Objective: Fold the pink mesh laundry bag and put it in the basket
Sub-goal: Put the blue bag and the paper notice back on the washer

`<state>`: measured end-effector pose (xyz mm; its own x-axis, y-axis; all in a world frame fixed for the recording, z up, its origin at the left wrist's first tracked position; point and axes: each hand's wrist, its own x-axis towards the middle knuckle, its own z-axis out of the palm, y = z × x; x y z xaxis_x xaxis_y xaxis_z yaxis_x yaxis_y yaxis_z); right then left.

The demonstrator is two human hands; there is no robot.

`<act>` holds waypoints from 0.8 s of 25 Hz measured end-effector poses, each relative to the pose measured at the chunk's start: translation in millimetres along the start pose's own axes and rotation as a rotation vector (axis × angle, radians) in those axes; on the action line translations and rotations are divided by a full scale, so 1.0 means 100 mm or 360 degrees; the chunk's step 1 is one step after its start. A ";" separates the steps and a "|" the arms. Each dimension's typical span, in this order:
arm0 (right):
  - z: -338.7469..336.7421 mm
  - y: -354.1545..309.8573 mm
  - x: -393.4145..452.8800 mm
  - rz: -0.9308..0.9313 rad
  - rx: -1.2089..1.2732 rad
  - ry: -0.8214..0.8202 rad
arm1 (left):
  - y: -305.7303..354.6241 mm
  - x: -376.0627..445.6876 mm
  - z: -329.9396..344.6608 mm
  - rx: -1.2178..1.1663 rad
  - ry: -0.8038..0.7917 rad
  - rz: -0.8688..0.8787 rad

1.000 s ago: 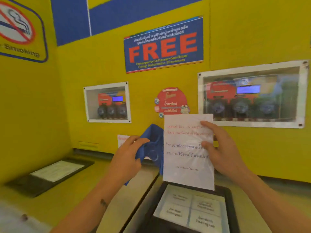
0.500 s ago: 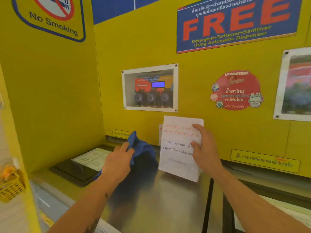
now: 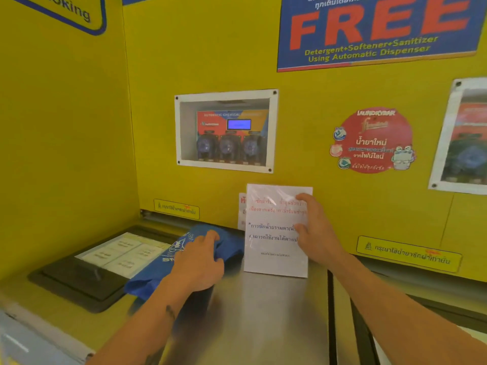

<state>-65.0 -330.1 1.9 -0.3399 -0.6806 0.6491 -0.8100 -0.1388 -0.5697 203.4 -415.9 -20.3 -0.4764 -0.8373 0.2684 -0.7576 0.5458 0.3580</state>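
Note:
No pink mesh laundry bag and no basket show in the head view. My left hand (image 3: 199, 262) presses a crumpled blue cloth (image 3: 184, 248) with white print down on the steel machine top (image 3: 263, 312). My right hand (image 3: 315, 233) holds a laminated white notice sheet (image 3: 274, 233) upright, its lower edge resting on the steel top and its back against the yellow wall. Both forearms reach in from the bottom of the view.
A black lid panel with a white label (image 3: 105, 262) lies left of the cloth. A recessed dispenser window (image 3: 226, 131) sits in the yellow wall above. A red round sticker (image 3: 373, 140) and a FREE banner (image 3: 379, 30) hang on the wall to the right.
The view moved in closer and lower. My left hand brought the blue cloth down onto the steel top. My right hand stood the notice sheet on the top against the wall.

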 end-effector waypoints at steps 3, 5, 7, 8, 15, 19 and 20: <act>-0.06 0.03 0.08 0.0013 -0.0174 -0.0107 | 0.01 0.06 0.16 0.0153 -0.0278 -0.0132; -0.05 0.03 0.12 0.0000 -0.0324 -0.0130 | 0.06 0.09 0.23 0.0183 -0.0122 -0.0151; -0.06 0.04 0.16 -0.0022 -0.0357 -0.0142 | 0.20 0.16 0.24 0.0138 0.0048 -0.0058; -0.07 0.04 0.17 -0.0025 -0.0328 -0.0151 | 0.28 0.20 0.25 0.0047 0.0109 0.0020; -0.10 0.14 0.07 -0.0070 -0.0163 -0.0148 | 0.71 0.15 0.27 -0.1040 0.0149 0.0059; -0.05 0.12 0.04 -0.0103 -0.0136 -0.0207 | 0.75 0.02 0.27 -0.0976 0.0310 0.0004; -0.03 0.11 0.03 -0.0097 -0.0165 -0.0247 | 0.76 -0.01 0.27 -0.0962 0.0323 -0.0018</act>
<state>-76.0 -331.0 -0.9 -0.2177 -0.7771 0.5906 -0.8743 -0.1137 -0.4719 134.5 -375.0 -17.5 -0.3310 -0.8526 0.4044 -0.3483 0.5087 0.7873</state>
